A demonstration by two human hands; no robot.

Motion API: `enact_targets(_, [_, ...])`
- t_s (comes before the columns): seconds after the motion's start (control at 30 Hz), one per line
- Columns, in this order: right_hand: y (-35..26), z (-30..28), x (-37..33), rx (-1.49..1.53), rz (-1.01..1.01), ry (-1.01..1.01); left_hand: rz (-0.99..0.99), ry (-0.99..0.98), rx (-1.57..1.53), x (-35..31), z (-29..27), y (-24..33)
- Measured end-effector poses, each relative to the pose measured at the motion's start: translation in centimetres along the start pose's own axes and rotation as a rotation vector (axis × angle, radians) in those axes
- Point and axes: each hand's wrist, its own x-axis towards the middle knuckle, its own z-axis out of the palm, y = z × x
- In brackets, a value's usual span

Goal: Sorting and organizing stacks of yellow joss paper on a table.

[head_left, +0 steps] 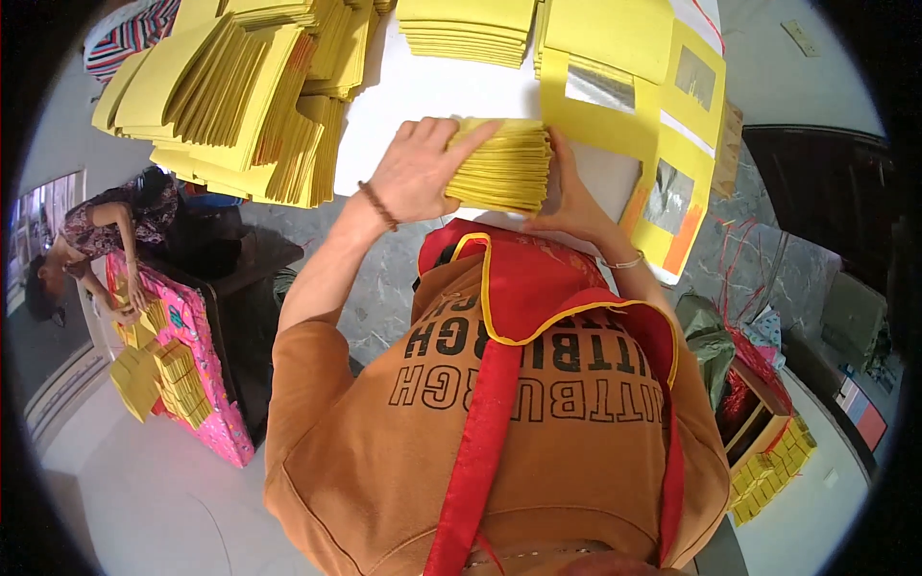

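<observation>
A thick stack of folded yellow paper sheets (499,171) stands at the near edge of the white table, its many layered edges facing me. My left hand (415,171) is closed around its left end, with the thumb lying along the top and the fingers at the far side. At the right end, my right hand (574,197) is closed against the stack, its fingers partly hidden behind it. Beside my right hand lie flat yellow sheets (663,144) with silver and orange patches.
Large piles of folded yellow paper (211,86) fill the table's left side. More yellow stacks (466,29) line the far side. At the left, another person (106,226) handles yellow paper at a pink-covered table (206,374). Yellow bundles (773,470) sit at the lower right.
</observation>
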Motion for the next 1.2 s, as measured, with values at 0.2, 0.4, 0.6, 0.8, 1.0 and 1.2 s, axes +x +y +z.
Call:
enact_targets(0.2, [1.1,1.9,1.4,0.12,-0.098,0.191,0.028,-0.005,0.16,0.2,1.5,0.6])
enact_targets(0.4, [0.7,1.2,0.7,-0.166,-0.024,0.139,0.043,0.001,0.139,0.0,1.0,0.3])
enact_targets(0.6, [-0.7,1.8,-1.6,0.151,-0.154,0.297,-0.265,0.106,-0.525,-2.0,-1.5,-2.2])
enact_targets(0.8, [-3.6,2.5,-0.7,0.485,0.146,0.039,-0.226,0.279,-1.369,-2.3,3.3,-1.4])
enact_targets(1.0, [-6.4,0.7,-0.2,0.325,-0.188,0.093,-0.301,0.312,-1.573,-1.9,6.6,0.3])
enact_targets(1.2, [-7.3,-0.8,-1.0,-0.19,-0.054,0.237,-0.232,0.063,-1.485,-3.0,9.7,-2.2])
